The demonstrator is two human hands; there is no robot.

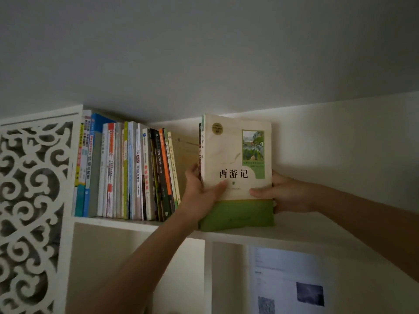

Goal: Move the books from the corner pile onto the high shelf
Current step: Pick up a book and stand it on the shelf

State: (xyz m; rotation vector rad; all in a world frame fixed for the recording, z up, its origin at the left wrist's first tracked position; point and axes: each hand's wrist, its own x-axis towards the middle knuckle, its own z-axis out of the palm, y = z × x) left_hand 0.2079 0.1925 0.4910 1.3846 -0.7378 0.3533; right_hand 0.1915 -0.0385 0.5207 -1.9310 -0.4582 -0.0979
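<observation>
A cream and green book (235, 168) stands upright on the high white shelf (317, 232), its front cover facing me. A darker book is pressed behind its left edge. My left hand (201, 191) grips the left side, thumb on the cover. My right hand (283, 192) holds the right side, thumb on the cover. To the left, a row of upright books (127, 171) fills the shelf, with a gap between the row and the held books. The corner pile is out of view.
A white carved lattice panel (29, 211) stands at the far left. Below the shelf are white compartments (136, 268); the right one shows a sheet with pictures (288, 284). The ceiling is close above. The shelf stretches bare to the right of my right hand.
</observation>
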